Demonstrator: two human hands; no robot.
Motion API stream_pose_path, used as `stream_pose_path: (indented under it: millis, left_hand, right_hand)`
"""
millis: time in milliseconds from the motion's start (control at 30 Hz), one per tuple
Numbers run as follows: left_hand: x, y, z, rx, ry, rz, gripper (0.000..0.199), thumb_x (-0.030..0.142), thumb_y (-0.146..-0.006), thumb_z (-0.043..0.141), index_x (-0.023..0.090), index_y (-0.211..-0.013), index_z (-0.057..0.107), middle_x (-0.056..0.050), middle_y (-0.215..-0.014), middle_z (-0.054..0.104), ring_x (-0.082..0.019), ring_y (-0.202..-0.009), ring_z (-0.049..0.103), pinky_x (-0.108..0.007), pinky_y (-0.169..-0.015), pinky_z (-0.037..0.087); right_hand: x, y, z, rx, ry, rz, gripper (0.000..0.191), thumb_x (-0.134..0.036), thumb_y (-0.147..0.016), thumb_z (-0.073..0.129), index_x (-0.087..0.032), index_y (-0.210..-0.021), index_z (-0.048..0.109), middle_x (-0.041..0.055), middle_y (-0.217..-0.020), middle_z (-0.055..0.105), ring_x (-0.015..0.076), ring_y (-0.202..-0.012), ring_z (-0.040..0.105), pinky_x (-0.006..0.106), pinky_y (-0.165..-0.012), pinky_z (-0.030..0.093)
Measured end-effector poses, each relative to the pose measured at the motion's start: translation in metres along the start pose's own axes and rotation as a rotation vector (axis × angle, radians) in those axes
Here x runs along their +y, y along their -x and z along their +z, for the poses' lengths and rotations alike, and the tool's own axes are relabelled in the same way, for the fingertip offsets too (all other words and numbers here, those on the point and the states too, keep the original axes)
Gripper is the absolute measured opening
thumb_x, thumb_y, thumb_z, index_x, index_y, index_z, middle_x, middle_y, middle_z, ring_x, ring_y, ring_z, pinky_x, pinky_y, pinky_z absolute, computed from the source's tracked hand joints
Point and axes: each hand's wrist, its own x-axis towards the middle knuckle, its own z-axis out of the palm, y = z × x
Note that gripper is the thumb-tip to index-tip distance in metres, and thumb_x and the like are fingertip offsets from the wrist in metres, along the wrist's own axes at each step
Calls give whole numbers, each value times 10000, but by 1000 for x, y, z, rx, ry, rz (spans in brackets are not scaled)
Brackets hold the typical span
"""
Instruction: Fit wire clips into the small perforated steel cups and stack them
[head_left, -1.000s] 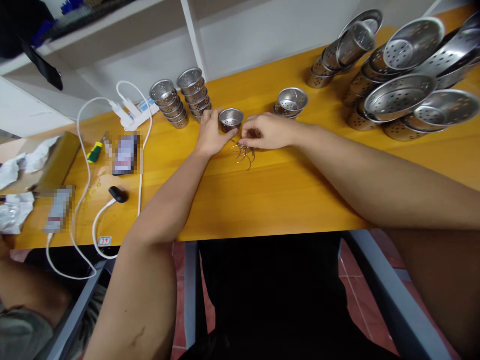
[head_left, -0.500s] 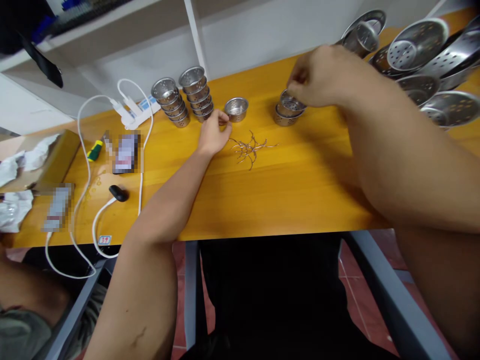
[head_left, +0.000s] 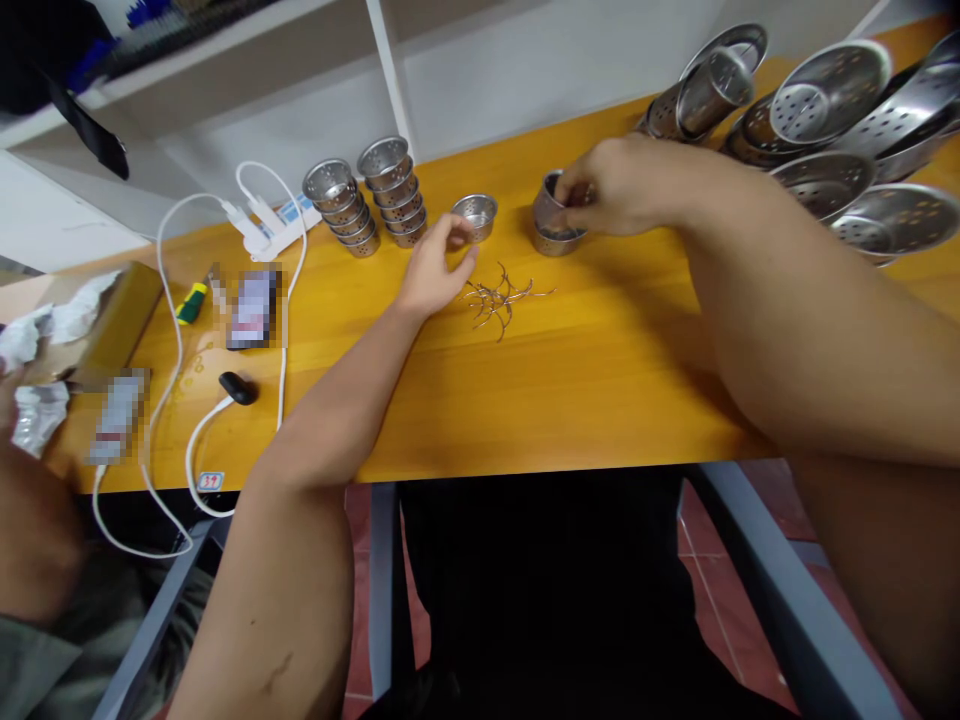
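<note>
My right hand (head_left: 592,190) pinches a small perforated metal strainer cup (head_left: 550,205) by its rim, its fingers reaching inside. This cup sits over another strainer cup (head_left: 557,243) standing on the table; whether it is lifted clear I cannot tell. My left hand (head_left: 442,262) is open, thumb and fingers apart, at the near side of a single strainer cup (head_left: 480,212). Whether its fingertips touch that cup is unclear. Just right of my left hand lies a loose pile of thin curved metal wires (head_left: 501,297).
Two stacks of strainer cups (head_left: 341,205) (head_left: 394,190) stand at back left. Larger perforated metal containers (head_left: 832,95) crowd the right. A power strip (head_left: 277,230), white cables, phones (head_left: 255,305) and a yellow-green tool handle (head_left: 193,303) lie left. Another person's arm (head_left: 34,530) is at far left.
My right hand has moved left and slightly down, bringing the upper cup along. My left hand has shifted slightly right, towards the single cup. The neighbouring person's arm has moved up towards the table.
</note>
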Motion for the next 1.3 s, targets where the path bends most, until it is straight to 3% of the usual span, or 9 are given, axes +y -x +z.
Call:
stream_pose_path:
  millis: [67,133,200,367,567,800,967,1100,1300]
  left_hand:
    - [7,1,3,-35,12,63,575,453,-1080,842,306,-1577,594,-131,-1607,745,-305,-1423,815,-521,-1306,666]
    - [13,0,6,-56,13,120,910,544,-1025,917,331,-1756,418,-159,-1793,606,-367,-1629,717,-550,-1385,618]
    - [18,-1,9,-54,-7,164,1083,602,-984,949,341,-1821,313,-163,-1867,530,-409,-1769,594,-584,-1468,554]
    - [18,-3,11,-58,-24,232,867,563,-1042,866,331,-1749,420,-141,-1771,629,-391,-1718,634,-622,-1514,508]
    - [17,-3,6,-85,-37,90,836,514,-923,1039,334,-1603,586,-123,-1660,687,-427,-1665,672,-664,-1482,528]
    - [14,-3,7,-105,-33,117,826,465,-923,1034,330,-1599,578,-132,-1642,694,-417,-1635,688,-643,-1467,544]
    - [15,-3,8,-81,-58,132,820,501,-972,986,340,-1638,536,-136,-1666,669,-413,-1653,673,-662,-1473,531]
    - [10,-5,10,-64,-51,165,793,584,-1024,928,324,-1656,525,-146,-1657,657,-408,-1636,680,-653,-1468,530]
    - [-25,-8,20,-29,8,224,888,849,-1025,829,340,-1680,513,-136,-1642,643,-379,-1614,662,-628,-1458,521]
  right_hand:
    - [-24,2,0,17,72,-8,165,-227,-1082,879,-236,-949,783,44,-838,723,223,-742,541,403,-873,460]
    - [-50,5,7,31,-60,-94,144,-320,-1125,832,-243,-1025,763,79,-988,784,254,-858,623,414,-930,483]
    - [-72,8,20,35,-190,-159,180,-394,-1116,800,-259,-1022,727,89,-1037,790,282,-902,650,433,-928,499]
    - [-81,7,48,-29,-303,-228,262,-507,-1022,866,-283,-1013,730,75,-982,760,334,-931,688,449,-840,523]
    - [-57,3,46,-78,-255,-268,285,-502,-1020,865,-265,-934,732,101,-1059,767,305,-896,663,422,-781,490]
    - [-50,-3,52,-50,-301,-224,476,-685,-1077,853,-272,-926,671,41,-865,686,269,-836,575,426,-789,499]
    - [-54,-5,56,6,-352,-233,483,-633,-1058,853,-276,-849,604,46,-864,640,296,-854,586,466,-813,511]
    - [-59,-5,56,60,-378,-228,505,-639,-1054,862,-275,-844,580,43,-858,619,284,-831,562,461,-799,504]
    - [-58,-2,40,-19,-759,-207,764,-945,-1006,888,-265,-817,593,11,-776,588,212,-746,464,355,-660,385]
